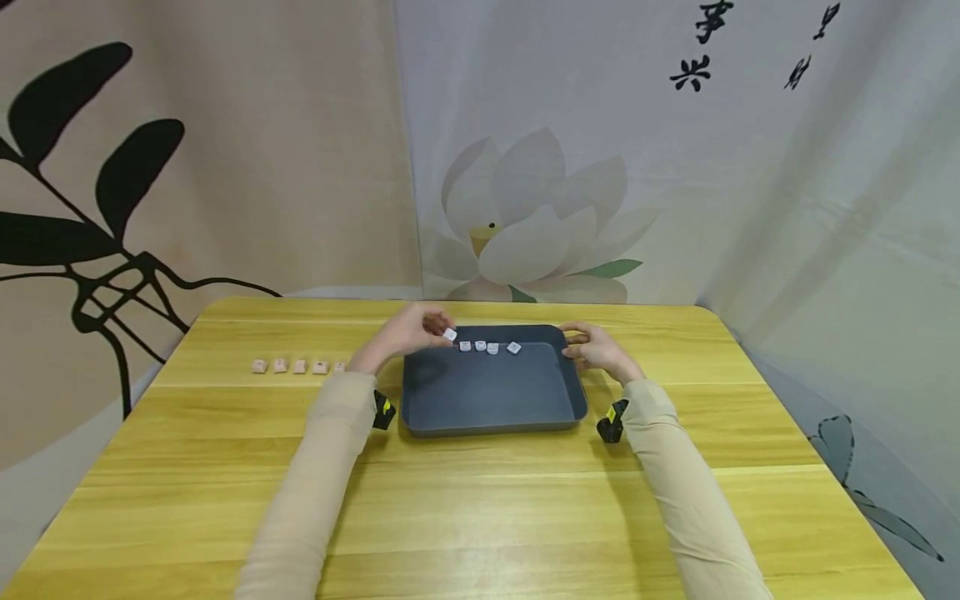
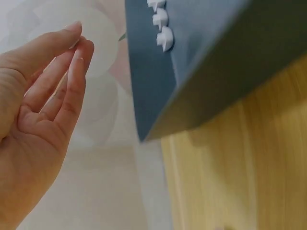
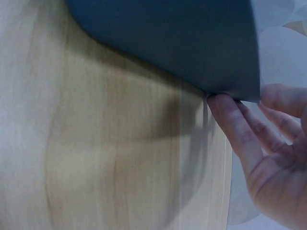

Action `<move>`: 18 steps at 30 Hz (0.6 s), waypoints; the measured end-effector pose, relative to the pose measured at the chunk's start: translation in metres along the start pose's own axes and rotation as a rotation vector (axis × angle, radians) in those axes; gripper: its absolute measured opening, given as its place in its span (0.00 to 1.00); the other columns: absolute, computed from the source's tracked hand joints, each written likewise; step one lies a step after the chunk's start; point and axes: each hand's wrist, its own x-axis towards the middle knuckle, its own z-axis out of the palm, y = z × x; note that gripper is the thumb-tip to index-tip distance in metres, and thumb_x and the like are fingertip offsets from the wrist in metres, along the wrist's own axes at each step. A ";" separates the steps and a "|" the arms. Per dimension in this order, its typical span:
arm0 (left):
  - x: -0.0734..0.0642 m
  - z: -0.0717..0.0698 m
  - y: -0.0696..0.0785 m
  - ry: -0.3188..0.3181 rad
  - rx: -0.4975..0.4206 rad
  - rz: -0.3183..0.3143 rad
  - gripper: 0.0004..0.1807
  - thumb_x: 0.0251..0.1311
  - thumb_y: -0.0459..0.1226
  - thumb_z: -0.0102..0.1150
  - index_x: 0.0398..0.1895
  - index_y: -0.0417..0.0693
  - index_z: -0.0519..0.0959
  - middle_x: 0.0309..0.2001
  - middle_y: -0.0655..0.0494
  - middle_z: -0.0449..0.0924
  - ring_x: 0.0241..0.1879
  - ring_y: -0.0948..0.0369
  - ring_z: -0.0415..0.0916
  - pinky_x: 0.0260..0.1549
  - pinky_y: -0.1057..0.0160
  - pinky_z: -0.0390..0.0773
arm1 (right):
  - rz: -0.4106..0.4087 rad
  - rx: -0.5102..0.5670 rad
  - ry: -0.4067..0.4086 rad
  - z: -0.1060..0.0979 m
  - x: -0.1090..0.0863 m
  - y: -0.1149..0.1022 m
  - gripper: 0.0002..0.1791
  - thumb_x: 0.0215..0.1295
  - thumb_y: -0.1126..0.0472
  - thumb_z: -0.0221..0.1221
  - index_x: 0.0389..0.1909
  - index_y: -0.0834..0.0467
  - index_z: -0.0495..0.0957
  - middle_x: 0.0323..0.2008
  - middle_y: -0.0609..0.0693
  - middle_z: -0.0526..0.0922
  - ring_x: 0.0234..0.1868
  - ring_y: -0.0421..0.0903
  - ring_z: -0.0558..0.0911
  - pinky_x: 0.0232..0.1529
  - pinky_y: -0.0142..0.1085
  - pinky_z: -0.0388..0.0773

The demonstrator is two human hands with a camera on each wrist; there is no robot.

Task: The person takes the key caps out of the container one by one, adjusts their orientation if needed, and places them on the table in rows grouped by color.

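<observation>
A dark grey tray [image 1: 495,400] lies on the table. Over its far left corner, my left hand [image 1: 411,331] pinches a small white block [image 1: 450,334] between thumb and fingertips. That block is hidden behind the fingers [image 2: 79,52] in the left wrist view. Inside the tray, several similar white blocks [image 1: 481,345] with dark marks form a row along the far side, the rightmost one [image 1: 513,347] turned askew. My right hand [image 1: 596,350] grips the tray's far right corner; in the right wrist view, its digits [image 3: 235,122] meet the outer wall and the rim.
Left of the tray, another row of small blocks [image 1: 300,367] lies on the wooden table [image 1: 480,517], its right end partly covered by my left forearm. A printed curtain [image 1: 540,208] hangs behind the table's far edge. Black cameras [image 1: 612,422] sit at both wrists.
</observation>
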 end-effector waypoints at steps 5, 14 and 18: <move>-0.021 -0.016 -0.005 0.011 0.005 0.010 0.15 0.51 0.33 0.64 0.43 0.41 0.80 0.42 0.46 0.82 0.42 0.53 0.79 0.42 0.57 0.79 | -0.009 -0.030 -0.003 0.000 -0.003 -0.001 0.31 0.65 0.68 0.50 0.68 0.58 0.55 0.65 0.66 0.61 0.60 0.60 0.69 0.42 0.39 0.78; -0.066 -0.048 -0.019 0.068 0.036 -0.063 0.13 0.52 0.34 0.63 0.42 0.43 0.80 0.36 0.48 0.83 0.34 0.59 0.79 0.35 0.64 0.79 | -0.019 -0.082 -0.005 0.000 -0.005 -0.006 0.31 0.66 0.68 0.49 0.69 0.59 0.54 0.66 0.67 0.58 0.60 0.61 0.69 0.42 0.40 0.79; -0.085 -0.058 -0.033 0.070 0.075 -0.118 0.13 0.52 0.35 0.63 0.42 0.42 0.80 0.36 0.49 0.82 0.34 0.60 0.79 0.34 0.65 0.78 | -0.007 -0.100 -0.004 0.002 -0.005 -0.008 0.30 0.66 0.68 0.49 0.69 0.59 0.54 0.66 0.67 0.59 0.59 0.60 0.71 0.36 0.39 0.78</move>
